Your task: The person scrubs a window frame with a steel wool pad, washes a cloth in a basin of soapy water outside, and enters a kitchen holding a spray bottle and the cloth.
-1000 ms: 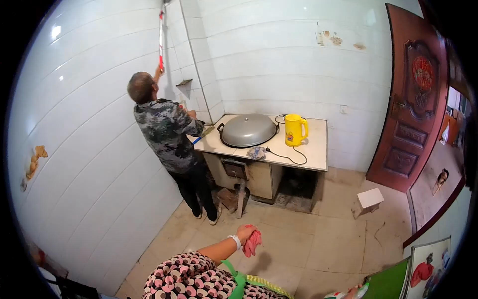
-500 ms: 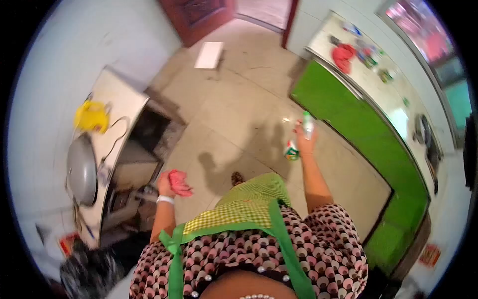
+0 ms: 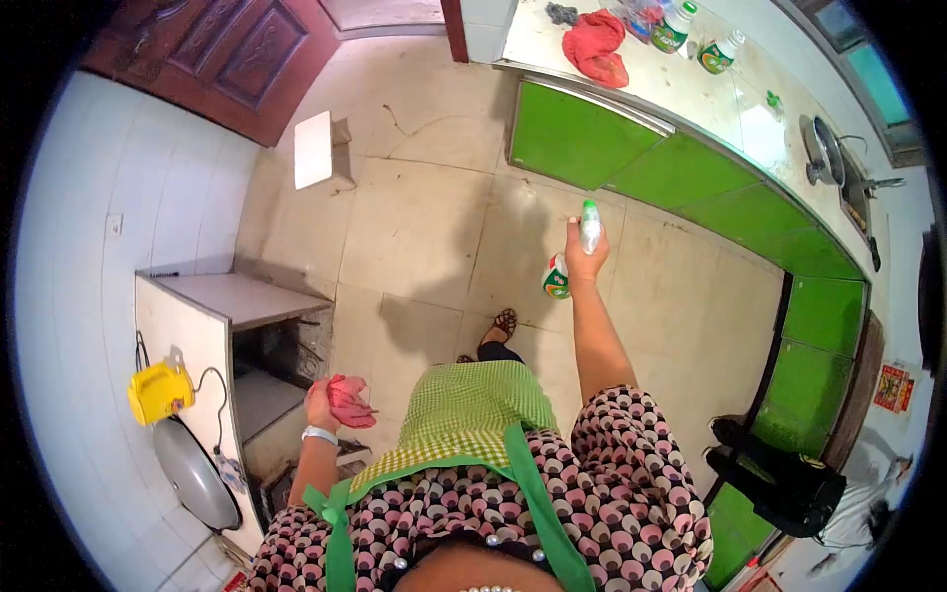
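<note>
My left hand [image 3: 321, 405] is closed round a crumpled pink cloth [image 3: 350, 402], held low on the left, above the floor beside the stove counter. Out in front on the right, my right hand [image 3: 587, 259] grips a spray bottle [image 3: 590, 229] by its neck. The bottle's green and white top points away from me, and its labelled body [image 3: 556, 278] hangs below the hand. Neither the cloth nor the bottle touches a surface.
At left, the stove counter [image 3: 187, 326] bears a yellow kettle [image 3: 161, 392] and a lidded wok [image 3: 195, 474]. A white stool [image 3: 314, 151] stands near the door [image 3: 222, 54]. Green cabinets [image 3: 582, 133] line the right, with a red cloth [image 3: 595, 49] and bottles [image 3: 717, 54] on top.
The view has turned right, away from the co-worker and stove, towards the green cabinets. My right hand with the spray bottle has come into full view. My left hand still holds the pink cloth.
</note>
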A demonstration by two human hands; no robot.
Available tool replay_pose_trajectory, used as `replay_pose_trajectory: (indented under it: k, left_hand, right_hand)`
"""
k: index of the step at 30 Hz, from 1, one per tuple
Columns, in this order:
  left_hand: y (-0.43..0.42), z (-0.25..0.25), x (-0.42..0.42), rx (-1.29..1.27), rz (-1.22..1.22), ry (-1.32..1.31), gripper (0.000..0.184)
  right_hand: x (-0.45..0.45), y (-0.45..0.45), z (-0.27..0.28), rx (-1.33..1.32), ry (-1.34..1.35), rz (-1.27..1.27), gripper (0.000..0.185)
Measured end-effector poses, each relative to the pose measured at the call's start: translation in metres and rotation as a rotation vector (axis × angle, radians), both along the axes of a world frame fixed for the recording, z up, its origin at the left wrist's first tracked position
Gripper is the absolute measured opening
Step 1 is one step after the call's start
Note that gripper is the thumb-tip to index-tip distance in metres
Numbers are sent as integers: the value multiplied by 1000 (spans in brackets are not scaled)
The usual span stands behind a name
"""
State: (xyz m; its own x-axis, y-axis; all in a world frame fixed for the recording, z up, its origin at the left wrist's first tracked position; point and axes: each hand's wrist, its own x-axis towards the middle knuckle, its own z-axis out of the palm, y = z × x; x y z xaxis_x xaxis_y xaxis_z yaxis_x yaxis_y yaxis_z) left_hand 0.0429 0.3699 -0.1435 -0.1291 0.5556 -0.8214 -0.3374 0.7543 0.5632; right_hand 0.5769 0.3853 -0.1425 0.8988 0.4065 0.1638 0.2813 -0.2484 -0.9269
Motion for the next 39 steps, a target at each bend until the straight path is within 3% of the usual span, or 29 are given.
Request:
replay_pose_trajectory:
  k: [7, 10, 14, 19, 21, 31, 34, 37, 39]
  left_hand:
    - [28, 26, 5, 31, -102, 184, 13]
    - [42, 61, 45, 40, -193, 170, 12]
    - [45, 52, 29, 27, -282, 112, 13]
    - [47, 75, 47, -6, -306, 169, 11]
    - [48, 74, 47, -33, -305, 183, 10]
    - [38, 93, 60, 1, -317, 323, 11]
    - [36, 105, 66, -6, -321, 311, 12]
    - [35, 105, 65, -18, -340, 323, 11]
    - [36, 101, 59, -16, -349, 329, 11]
  right_hand:
    - [16, 12, 3, 63, 9, -55, 20]
    - [33, 18, 2, 31, -56, -85, 21]
    - [35, 21, -1, 13, -77, -118, 22]
    - [44, 34, 1, 28, 1, -101, 24]
    - [47, 43, 4, 134, -126, -62, 25]
    - [56, 50, 6, 6, -53, -79, 24]
    - [55, 50, 0, 42, -203, -89, 23]
    - [64, 37, 5, 38, -214, -152, 23]
    - [78, 23, 10, 42, -50, -331, 24]
